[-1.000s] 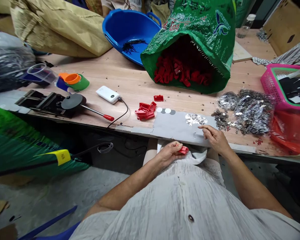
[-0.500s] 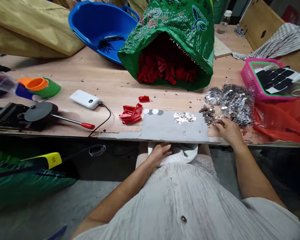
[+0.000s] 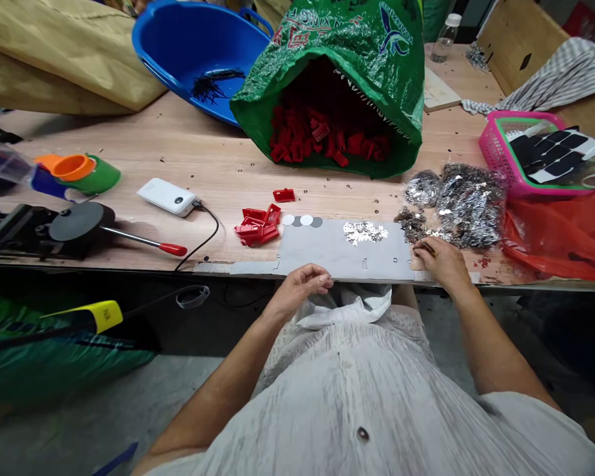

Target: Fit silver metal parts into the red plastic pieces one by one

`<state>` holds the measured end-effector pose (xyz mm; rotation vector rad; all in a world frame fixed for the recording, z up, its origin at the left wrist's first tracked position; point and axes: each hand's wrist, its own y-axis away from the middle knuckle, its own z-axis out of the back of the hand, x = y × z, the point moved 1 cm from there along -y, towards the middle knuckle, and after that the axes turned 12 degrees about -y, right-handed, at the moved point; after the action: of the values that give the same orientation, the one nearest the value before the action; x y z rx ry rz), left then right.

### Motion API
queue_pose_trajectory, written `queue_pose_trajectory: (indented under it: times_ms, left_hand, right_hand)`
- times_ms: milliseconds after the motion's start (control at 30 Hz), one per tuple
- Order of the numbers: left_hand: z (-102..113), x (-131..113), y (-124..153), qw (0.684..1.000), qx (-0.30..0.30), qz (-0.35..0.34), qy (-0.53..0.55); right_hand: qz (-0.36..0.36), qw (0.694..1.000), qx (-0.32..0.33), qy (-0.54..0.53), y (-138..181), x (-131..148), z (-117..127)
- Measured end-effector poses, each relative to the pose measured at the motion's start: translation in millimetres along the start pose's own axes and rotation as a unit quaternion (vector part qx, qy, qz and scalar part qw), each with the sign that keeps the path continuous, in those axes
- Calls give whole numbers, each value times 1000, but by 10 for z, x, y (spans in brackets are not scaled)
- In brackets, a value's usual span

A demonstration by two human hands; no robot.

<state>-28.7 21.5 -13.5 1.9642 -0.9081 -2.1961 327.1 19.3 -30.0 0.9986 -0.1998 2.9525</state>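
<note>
At the table's front edge my left hand [image 3: 305, 286] hovers with its fingers curled and the tips together; whatever they may hold is too small to see. My right hand [image 3: 443, 262] is closed in a pinch by the right end of a grey board [image 3: 322, 252], and a thin dark object shows at its fingertips, too small to name. Just beyond that hand lies a heap of small dark metal pieces [image 3: 410, 223]. Shiny flat metal pieces [image 3: 364, 232] are spread on the board. Several red plastic parts [image 3: 258, 226] lie at its left end, near pale round discs [image 3: 306, 221].
Behind the board a green sack [image 3: 357, 39] gapes open with red parts inside, beside a blue basin [image 3: 151, 63]. Clear bags of metal pieces [image 3: 471, 205] and a pink basket [image 3: 490, 142] stand right. Leftward are a white power bank [image 3: 163, 196] and a red-tipped lever [image 3: 172, 249].
My left hand has risen from the lap to the table's edge, its fingers drawing together. My right hand has moved slightly left and nearer, from the metal heap toward the board's end.
</note>
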Motion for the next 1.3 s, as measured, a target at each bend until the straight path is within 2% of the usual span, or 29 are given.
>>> queue_pose_trajectory:
  times_ms: [100,200,267,367,433,467,567,667,767,967,1067,1133,1233,1300]
  left_hand:
    - [184,-68,-53,996,-70,-50,-12]
    - [420,-85,-127,974,-182,-121,-64]
    - [588,-89,-168,934,-286,-157,-146]
    - [776,-121,-210,831,-418,-176,-321]
    - [829,-153,-242,768,-456,-159,-421]
    - [838,-166,-261,746,-465,-144,-455]
    - [828,-181,-331,718,-463,-105,-510]
    - [815,-158,-398,711,-443,-101,-536]
    - [816,-127,-429,710,-435,-116,-541]
    - [801,-116,-404,736,-408,-161,-515]
    - [776,-127,-383,764,-395,-189,-474]
    - [733,-143,-367,785,-381,-231,-432]
    - [611,-164,-354,831,-332,-300,-330]
    - [501,-170,-356,849,-291,-335,-287]
  right_hand:
    - [5,1000,13,-16,47,-36,48]
    - [-5,999,10,-53,89,-68,87]
    - [-25,999,-1,-45,96,-79,105]
    - [-59,998,-12,-14,78,-70,115]
    - [-71,997,-25,-9,60,-53,112]
    - [-78,997,-26,-8,52,-46,107]
    - [-107,994,-32,-9,36,-45,85]
    - [-117,992,-53,-18,27,-68,61]
    - [-110,993,-46,-26,29,-88,36]
    - [-99,994,-30,-32,49,-56,32]
    - [-101,994,-36,-35,58,-19,52]
    - [-102,994,-38,-32,63,-3,59]
    - [-102,994,-37,-26,66,-2,52]
    - [-102,993,-50,-25,66,-5,42]
